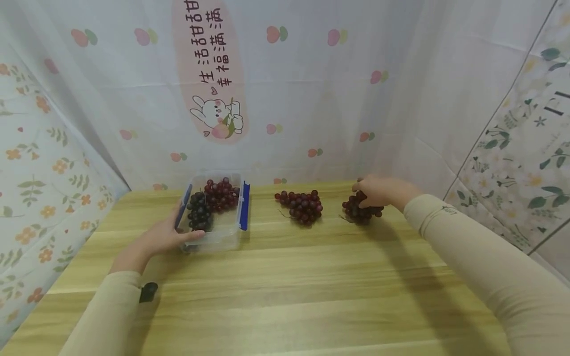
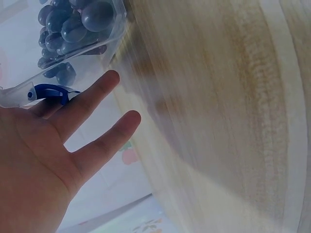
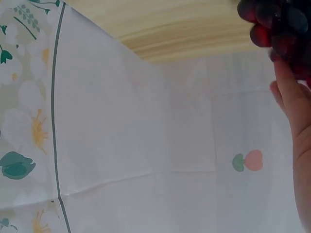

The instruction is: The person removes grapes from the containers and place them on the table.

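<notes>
My left hand [image 1: 162, 240] holds the near left corner of a clear plastic container [image 1: 224, 242] with blue side flaps, its thumb over the front rim. In the left wrist view two fingers [image 2: 104, 141] stretch out beside the container wall. Inside lie a bunch of black grapes [image 1: 199, 212] at left and a bunch of dark red grapes [image 1: 221, 195] behind it. My right hand [image 1: 383, 190] grips another dark red bunch [image 1: 356, 211] from above at the table's far right; the right wrist view shows fingertips against those grapes [image 3: 286, 29].
Between the container and my right hand a further red grape bunch [image 1: 304, 205] lies on the wooden table [image 1: 285, 287], its thin stem pointing left. A small dark object [image 1: 149, 292] shows beside my left sleeve. A printed curtain [image 1: 303, 99] hangs right behind the table's back edge.
</notes>
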`<state>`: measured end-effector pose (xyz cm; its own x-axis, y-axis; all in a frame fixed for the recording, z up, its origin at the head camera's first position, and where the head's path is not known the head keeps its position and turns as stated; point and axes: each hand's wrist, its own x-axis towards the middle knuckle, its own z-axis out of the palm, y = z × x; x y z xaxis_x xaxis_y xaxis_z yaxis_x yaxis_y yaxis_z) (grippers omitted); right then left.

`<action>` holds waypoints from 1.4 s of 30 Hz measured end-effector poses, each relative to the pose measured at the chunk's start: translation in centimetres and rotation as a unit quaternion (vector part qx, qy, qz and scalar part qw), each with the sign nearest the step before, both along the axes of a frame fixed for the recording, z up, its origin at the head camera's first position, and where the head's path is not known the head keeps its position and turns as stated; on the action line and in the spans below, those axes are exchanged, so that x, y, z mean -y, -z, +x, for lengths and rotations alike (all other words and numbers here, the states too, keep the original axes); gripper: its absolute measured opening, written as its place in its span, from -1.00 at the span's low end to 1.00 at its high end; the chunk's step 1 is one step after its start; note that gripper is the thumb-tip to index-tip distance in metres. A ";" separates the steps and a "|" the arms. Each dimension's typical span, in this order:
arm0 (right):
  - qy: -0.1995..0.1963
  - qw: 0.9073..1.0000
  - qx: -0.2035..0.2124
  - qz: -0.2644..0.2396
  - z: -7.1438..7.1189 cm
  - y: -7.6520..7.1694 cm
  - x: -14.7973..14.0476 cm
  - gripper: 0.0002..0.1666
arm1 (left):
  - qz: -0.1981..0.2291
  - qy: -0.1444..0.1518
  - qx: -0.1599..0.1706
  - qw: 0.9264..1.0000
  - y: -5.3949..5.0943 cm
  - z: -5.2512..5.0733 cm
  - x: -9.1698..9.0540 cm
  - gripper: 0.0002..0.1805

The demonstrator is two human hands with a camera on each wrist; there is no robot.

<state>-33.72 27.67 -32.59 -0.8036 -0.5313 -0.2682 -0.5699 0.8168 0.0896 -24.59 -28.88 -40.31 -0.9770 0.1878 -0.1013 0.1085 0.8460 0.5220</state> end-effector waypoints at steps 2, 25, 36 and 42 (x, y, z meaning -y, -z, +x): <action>-0.005 1.000 -0.004 -0.002 0.1 0.1 -0.1 -0.47 | 0.000 0.000 0.000 1.000 -0.1 0.0 0.0 0.45; 0.029 0.999 0.028 -0.018 0.4 -2.9 1.1 -0.51 | 0.001 0.001 -0.004 1.000 0.2 -0.3 0.2 0.44; 0.027 0.998 0.048 -0.010 0.1 -5.0 4.5 -0.49 | -0.002 -0.006 0.000 1.000 0.6 -0.6 0.3 0.46; 0.004 0.999 0.047 -0.010 -0.3 -5.6 7.2 -0.49 | 0.008 -0.007 0.001 1.000 0.5 -0.6 0.3 0.46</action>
